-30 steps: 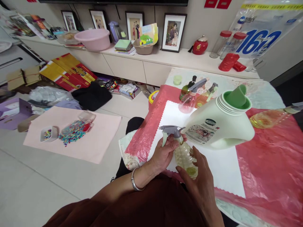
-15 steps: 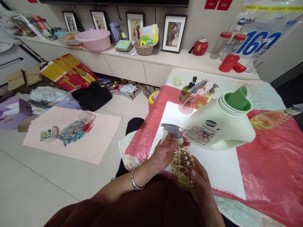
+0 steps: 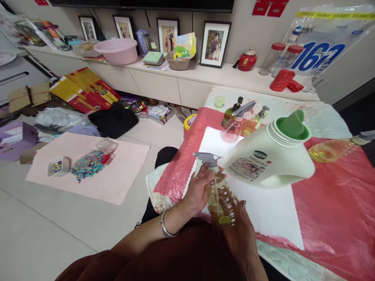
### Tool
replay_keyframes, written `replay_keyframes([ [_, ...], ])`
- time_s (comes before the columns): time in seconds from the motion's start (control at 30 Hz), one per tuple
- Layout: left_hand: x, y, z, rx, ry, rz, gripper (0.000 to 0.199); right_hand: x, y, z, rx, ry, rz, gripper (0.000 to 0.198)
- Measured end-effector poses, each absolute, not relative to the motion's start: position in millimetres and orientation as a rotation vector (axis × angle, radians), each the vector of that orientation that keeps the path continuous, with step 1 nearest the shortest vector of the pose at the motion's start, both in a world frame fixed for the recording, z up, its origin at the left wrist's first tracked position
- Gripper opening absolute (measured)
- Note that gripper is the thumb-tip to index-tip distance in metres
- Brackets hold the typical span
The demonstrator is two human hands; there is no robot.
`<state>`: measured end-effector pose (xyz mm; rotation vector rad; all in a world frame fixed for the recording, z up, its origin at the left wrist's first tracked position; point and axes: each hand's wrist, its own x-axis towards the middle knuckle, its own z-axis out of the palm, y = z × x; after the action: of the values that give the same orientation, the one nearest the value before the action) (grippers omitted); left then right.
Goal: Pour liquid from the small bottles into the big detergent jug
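A clear ribbed spray bottle [image 3: 222, 197] with a grey trigger head and yellowish liquid is held tilted in front of my body. My left hand [image 3: 200, 188] grips it round the neck, just under the sprayer. Lower down, my right hand [image 3: 243, 226] supports the bottle's right side and base, part of its fingers hidden behind it. Just beyond stands a large pale-green detergent jug [image 3: 272, 156] with its mouth uncapped and a green spout inside. It rests on a white sheet [image 3: 278, 212] over a red plastic cover [image 3: 336, 210].
Behind the jug stand a pink spray bottle [image 3: 232, 129], a dark-pump green bottle [image 3: 231, 113] and a small green cup [image 3: 219, 101]. Another yellow spray bottle [image 3: 334, 149] is at right. Left on the floor, a pink sheet [image 3: 117, 187] bears scattered beads [image 3: 90, 164].
The spray bottle has shifted slightly left and leans more, its sprayer head toward the left. Both hands have moved with it and still hold it.
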<state>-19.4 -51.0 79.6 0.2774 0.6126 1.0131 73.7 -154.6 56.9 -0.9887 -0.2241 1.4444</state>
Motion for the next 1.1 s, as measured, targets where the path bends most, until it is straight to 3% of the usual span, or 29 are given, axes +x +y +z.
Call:
replay_keyframes([
  [0.23,-23.3,-41.0,82.8,0.310,0.646,1.056,0.042,69.6,-165.6,55.6,-1.068,-0.451,1.290,0.098],
  [0.57,-29.3,-41.4,86.4,0.332,0.528,1.012,0.043,74.9,-161.0,54.3,-0.905,0.026,1.606,0.061],
  [0.7,-27.3,-41.0,84.9,0.312,0.587,1.053,0.042,71.5,-163.9,55.1,-0.827,-0.118,1.566,0.068],
  [0.83,-27.6,-38.0,83.4,0.312,0.609,1.087,0.040,65.0,-165.4,58.8,-0.900,-0.316,1.415,0.094],
  [1.1,-32.8,-36.2,87.2,0.349,0.561,1.044,0.038,72.0,-165.8,53.6,-0.863,-0.246,1.535,0.073],
])
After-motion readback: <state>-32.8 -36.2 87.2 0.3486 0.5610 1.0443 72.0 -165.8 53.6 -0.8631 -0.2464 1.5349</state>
